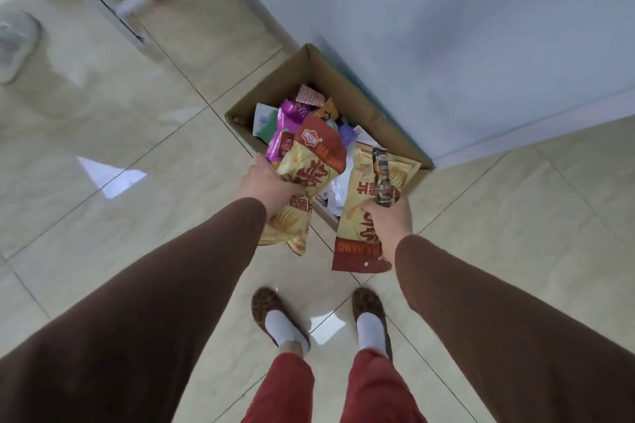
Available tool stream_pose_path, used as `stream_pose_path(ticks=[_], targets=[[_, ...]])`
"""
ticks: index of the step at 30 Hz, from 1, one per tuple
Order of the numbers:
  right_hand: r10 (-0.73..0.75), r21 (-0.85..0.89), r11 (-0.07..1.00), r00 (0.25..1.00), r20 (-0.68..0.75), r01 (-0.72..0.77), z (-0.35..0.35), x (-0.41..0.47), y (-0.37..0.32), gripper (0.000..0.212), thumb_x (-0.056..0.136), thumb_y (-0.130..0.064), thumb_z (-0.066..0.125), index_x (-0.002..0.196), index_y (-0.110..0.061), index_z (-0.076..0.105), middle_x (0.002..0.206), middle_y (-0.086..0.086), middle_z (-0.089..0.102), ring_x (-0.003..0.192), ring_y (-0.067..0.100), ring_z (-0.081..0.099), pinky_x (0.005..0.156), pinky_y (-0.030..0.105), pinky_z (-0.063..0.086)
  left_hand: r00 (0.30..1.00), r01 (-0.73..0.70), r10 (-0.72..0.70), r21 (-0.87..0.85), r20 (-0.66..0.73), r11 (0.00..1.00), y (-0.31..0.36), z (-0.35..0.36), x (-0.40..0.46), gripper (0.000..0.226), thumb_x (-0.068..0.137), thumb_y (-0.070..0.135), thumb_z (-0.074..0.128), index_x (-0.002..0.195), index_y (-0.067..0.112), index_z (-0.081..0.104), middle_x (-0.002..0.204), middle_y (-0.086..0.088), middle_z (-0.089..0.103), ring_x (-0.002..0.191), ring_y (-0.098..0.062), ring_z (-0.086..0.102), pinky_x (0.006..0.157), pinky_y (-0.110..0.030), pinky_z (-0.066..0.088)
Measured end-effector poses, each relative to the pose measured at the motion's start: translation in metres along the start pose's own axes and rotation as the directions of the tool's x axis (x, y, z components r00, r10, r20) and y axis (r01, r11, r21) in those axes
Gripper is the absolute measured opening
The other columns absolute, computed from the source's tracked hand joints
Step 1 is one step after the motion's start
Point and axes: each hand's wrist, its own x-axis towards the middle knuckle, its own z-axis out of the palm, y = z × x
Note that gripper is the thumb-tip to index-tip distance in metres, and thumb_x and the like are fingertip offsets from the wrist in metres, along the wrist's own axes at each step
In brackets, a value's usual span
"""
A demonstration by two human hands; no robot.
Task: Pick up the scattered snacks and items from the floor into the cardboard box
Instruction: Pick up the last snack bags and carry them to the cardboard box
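An open cardboard box [343, 86] stands on the tiled floor against a pale wall, with several snack packets [299, 110] inside. My left hand [264, 185] grips a yellow and red chip bag [309, 168] together with a purple packet [280, 148], held over the box's near left edge. My right hand [388, 220] holds a second yellow and red chip bag [364, 203] and a dark brown stick packet [383, 178], above the box's near right edge. Both arms wear brown sleeves.
My two feet in patterned slippers [275, 312] stand on the floor just before the box. A white metal rack [137, 0] with orange items is at the upper left. A white round object [13, 45] lies at the far left. The wall [481, 45] rises behind the box.
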Motion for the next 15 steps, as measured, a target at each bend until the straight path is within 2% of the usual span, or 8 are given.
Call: stream_pose_path(ticks=[2, 4, 6, 8, 11, 12, 13, 15], targets=[[0.021, 0.068, 0.998, 0.999, -0.036, -0.018, 0.009, 0.004, -0.006, 0.046, 0.080, -0.020, 0.080, 0.118, -0.020, 0.055, 0.101, 0.003, 0.072, 0.082, 0.020, 0.074, 0.079, 0.040, 0.062, 0.999, -0.051, 0.051, 0.025, 0.018, 0.998, 0.013, -0.008, 0.018, 0.081, 0.052, 0.049, 0.087, 0.113, 0.029, 0.038, 0.110, 0.000, 0.063, 0.097, -0.025, 0.067, 0.083, -0.045, 0.059], [0.022, 0.126, 0.992, 0.996, -0.082, -0.011, 0.016, 0.007, -0.015, 0.043, 0.081, -0.018, 0.080, 0.114, -0.020, 0.053, 0.098, 0.004, 0.071, 0.078, 0.019, 0.073, 0.069, 0.035, 0.061, 0.995, -0.087, 0.084, 0.062, 0.053, 0.994, 0.029, -0.011, 0.035, 0.080, 0.054, 0.048, 0.088, 0.113, 0.029, 0.037, 0.112, -0.001, 0.063, 0.099, -0.026, 0.066, 0.086, -0.046, 0.058], [0.021, 0.168, 0.986, 0.992, -0.127, 0.001, 0.024, 0.018, -0.021, 0.045, 0.079, -0.020, 0.083, 0.110, -0.023, 0.051, 0.100, 0.006, 0.071, 0.079, 0.020, 0.074, 0.068, 0.036, 0.062, 0.990, -0.125, 0.118, 0.101, 0.072, 0.987, 0.049, -0.012, 0.053, 0.087, 0.048, 0.055, 0.086, 0.116, 0.029, 0.037, 0.113, 0.000, 0.063, 0.102, -0.027, 0.065, 0.089, -0.048, 0.057], [0.035, 0.220, 0.975, 0.990, -0.138, -0.004, 0.030, 0.026, -0.030, 0.061, 0.070, -0.033, 0.087, 0.117, -0.023, 0.049, 0.107, 0.005, 0.071, 0.087, 0.022, 0.074, 0.079, 0.044, 0.062, 0.986, -0.152, 0.137, 0.186, 0.091, 0.971, 0.071, -0.007, 0.072, 0.105, 0.037, 0.068, 0.079, 0.123, 0.027, 0.036, 0.118, -0.002, 0.063, 0.109, -0.030, 0.064, 0.092, -0.051, 0.054], [0.077, 0.174, 0.983, 0.992, -0.099, -0.059, 0.032, 0.040, -0.040, 0.120, 0.051, -0.063, 0.086, 0.150, -0.023, 0.031, 0.139, 0.006, 0.058, 0.123, 0.031, 0.061, 0.102, 0.053, 0.051, 0.986, -0.151, 0.100, 0.449, 0.137, 0.881, 0.096, 0.005, 0.097, 0.133, 0.043, 0.081, 0.074, 0.150, 0.020, 0.024, 0.148, -0.014, 0.046, 0.136, -0.038, 0.043, 0.110, -0.057, 0.038], [0.090, 0.127, 0.989, 0.990, -0.105, -0.076, 0.032, 0.045, -0.040, 0.125, 0.055, -0.064, 0.085, 0.156, -0.021, 0.024, 0.149, 0.008, 0.050, 0.133, 0.033, 0.053, 0.108, 0.052, 0.046, 0.982, -0.151, 0.070, 0.504, 0.176, 0.850, 0.098, 0.010, 0.104, 0.138, 0.044, 0.084, 0.074, 0.154, 0.019, 0.021, 0.155, -0.016, 0.039, 0.142, -0.039, 0.036, 0.114, -0.057, 0.032], [0.096, 0.076, 0.993, 0.990, -0.103, -0.088, 0.031, 0.050, -0.038, 0.123, 0.061, -0.060, 0.085, 0.158, -0.017, 0.021, 0.153, 0.010, 0.045, 0.138, 0.034, 0.047, 0.112, 0.050, 0.042, 0.972, -0.162, 0.043, 0.528, 0.230, 0.833, 0.100, 0.013, 0.110, 0.142, 0.040, 0.086, 0.074, 0.154, 0.016, 0.024, 0.155, -0.015, 0.040, 0.142, -0.038, 0.036, 0.115, -0.055, 0.032], [0.126, 0.013, 0.992, 0.989, -0.083, -0.125, 0.031, 0.056, -0.034, 0.116, 0.062, -0.057, 0.084, 0.155, -0.015, 0.028, 0.151, 0.011, 0.049, 0.134, 0.034, 0.051, 0.110, 0.051, 0.044, 0.944, -0.201, 0.014, 0.545, 0.328, 0.814, 0.097, 0.013, 0.112, 0.128, 0.046, 0.081, 0.077, 0.147, 0.013, 0.038, 0.144, -0.012, 0.053, 0.131, -0.035, 0.049, 0.110, -0.049, 0.040]])
